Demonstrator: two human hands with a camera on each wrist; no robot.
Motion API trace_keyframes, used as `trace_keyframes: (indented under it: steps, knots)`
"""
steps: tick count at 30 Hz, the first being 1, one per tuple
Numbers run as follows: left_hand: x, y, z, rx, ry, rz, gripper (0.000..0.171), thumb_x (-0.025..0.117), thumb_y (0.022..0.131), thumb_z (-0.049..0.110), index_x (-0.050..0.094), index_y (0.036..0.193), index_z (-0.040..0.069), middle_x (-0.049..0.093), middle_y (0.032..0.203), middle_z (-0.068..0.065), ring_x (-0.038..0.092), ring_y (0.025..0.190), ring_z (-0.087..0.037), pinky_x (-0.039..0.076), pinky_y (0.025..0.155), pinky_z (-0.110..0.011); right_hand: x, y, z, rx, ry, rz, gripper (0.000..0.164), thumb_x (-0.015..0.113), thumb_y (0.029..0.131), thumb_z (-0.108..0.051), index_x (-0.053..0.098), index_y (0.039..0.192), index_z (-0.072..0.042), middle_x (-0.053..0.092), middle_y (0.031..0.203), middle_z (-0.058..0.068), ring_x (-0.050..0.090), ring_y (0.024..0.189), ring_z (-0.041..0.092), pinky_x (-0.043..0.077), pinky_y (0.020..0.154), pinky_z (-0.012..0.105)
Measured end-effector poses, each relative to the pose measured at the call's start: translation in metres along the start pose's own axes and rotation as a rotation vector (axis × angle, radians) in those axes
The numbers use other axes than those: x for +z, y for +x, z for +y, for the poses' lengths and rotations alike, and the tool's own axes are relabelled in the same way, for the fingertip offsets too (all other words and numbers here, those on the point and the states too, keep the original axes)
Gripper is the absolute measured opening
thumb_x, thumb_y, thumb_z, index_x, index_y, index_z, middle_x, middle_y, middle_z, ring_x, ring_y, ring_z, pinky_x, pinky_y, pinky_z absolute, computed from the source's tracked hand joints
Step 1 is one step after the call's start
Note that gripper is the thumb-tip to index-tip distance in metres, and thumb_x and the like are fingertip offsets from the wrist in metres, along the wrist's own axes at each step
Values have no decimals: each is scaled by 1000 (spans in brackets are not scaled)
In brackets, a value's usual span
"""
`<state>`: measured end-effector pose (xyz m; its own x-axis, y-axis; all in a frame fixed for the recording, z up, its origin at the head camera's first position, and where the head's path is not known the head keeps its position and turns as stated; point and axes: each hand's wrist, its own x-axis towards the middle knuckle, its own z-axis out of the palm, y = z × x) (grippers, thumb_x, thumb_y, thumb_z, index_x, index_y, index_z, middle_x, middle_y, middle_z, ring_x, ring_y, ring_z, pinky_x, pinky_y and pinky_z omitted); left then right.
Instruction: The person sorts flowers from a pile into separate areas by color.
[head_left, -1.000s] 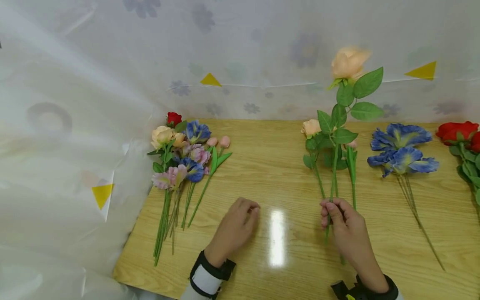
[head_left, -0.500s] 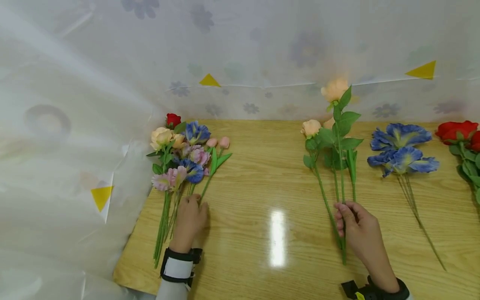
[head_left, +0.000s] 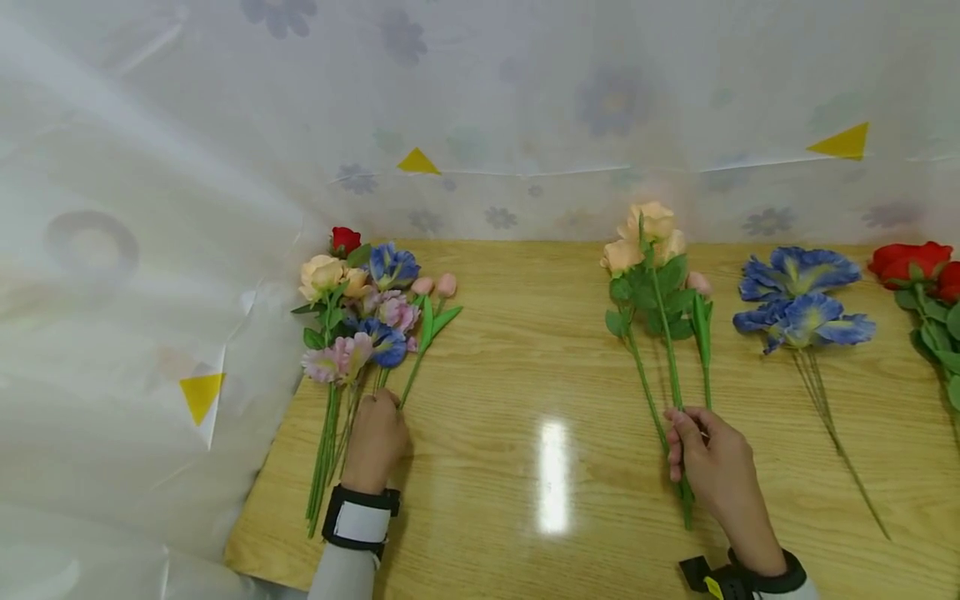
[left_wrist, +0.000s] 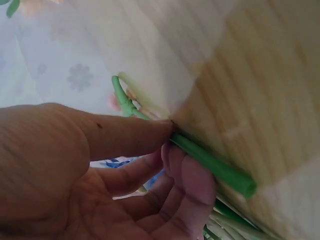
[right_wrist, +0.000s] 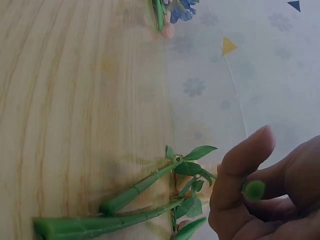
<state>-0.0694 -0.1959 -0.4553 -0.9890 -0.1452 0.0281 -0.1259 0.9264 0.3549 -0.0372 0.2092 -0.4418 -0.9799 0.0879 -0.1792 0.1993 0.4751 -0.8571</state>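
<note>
On the left, my left hand (head_left: 377, 442) reaches into a mixed bunch of artificial flowers. The left wrist view shows its thumb and fingers pinching a green stem (left_wrist: 215, 165), which lines up with the pink tulips (head_left: 446, 286) in the head view. My right hand (head_left: 716, 462) pinches the stem of a peach rose (head_left: 651, 221), lying low over two other peach roses (head_left: 621, 257). The cut end of that stem (right_wrist: 254, 191) pokes out between the fingers in the right wrist view. Beside it lies another pink tulip (head_left: 698, 284).
The left bunch also has a red rose (head_left: 346, 240), blue irises (head_left: 393, 265) and pinkish-purple flowers (head_left: 397, 308). Two blue irises (head_left: 802, 321) lie right of the right hand, with red roses (head_left: 911, 262) farther right. A patterned white sheet (head_left: 510, 100) hangs behind the wooden table (head_left: 480, 517).
My left hand has moved left from mid-table to the bunch and taken a stem. My right hand has lowered the peach rose from upright down onto the other peach roses.
</note>
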Motion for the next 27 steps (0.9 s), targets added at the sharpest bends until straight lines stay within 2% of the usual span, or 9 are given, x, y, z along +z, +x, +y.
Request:
trace_keyframes:
  steps: [3,6,8,12,15,20,23,27]
  knots:
    - [-2,1,1,15,3,-50,3,52,88,-6,55,89,-6,59,82,-26,61,72,-39,50,62,-49,1,0,1,-5,-16,15,48,37,108,-36,56,124,5,63,93,19,60,54,13,54,49,32]
    - [-4,1,2,-32,-34,-149,5,52,90,0,52,87,-3,56,86,-23,58,71,-32,46,59,-42,1,1,2,8,-21,15,49,36,108,-37,56,124,6,63,94,19,61,54,14,54,49,33]
    - [-3,1,2,-58,-43,-186,10,49,94,4,53,89,-4,56,90,-23,58,73,-32,47,61,-42,2,2,3,22,-23,13,49,37,108,-37,56,123,6,63,94,19,61,54,14,54,50,32]
    - [-1,1,2,-75,-102,-197,23,41,103,9,55,97,-8,59,86,-24,61,73,-33,49,60,-43,2,4,5,58,2,-7,49,39,108,-37,53,127,7,62,96,21,66,58,14,57,55,31]
    - [0,1,3,-97,-185,-198,27,38,105,10,56,103,-9,62,84,-21,60,70,-27,47,58,-38,3,6,7,95,13,-28,50,39,108,-33,46,136,8,61,99,22,69,62,14,59,59,29]
    - [0,1,6,-122,-275,-176,31,35,107,12,59,112,-6,66,98,-21,60,76,-23,47,65,-36,3,6,10,103,-65,-19,50,41,108,-22,33,148,7,62,102,23,70,63,12,58,59,28]
    - [0,0,7,-126,-301,-159,31,34,108,13,61,112,-3,67,102,-20,61,79,-22,46,66,-34,4,6,9,79,-112,10,49,44,106,-19,35,147,6,63,102,23,71,64,12,56,58,26]
    - [-1,-3,10,-117,-341,-110,32,34,109,15,62,109,0,67,98,-19,56,72,-20,42,62,-31,7,6,8,50,-178,30,47,49,104,-19,42,143,6,65,104,22,71,67,12,53,56,24]
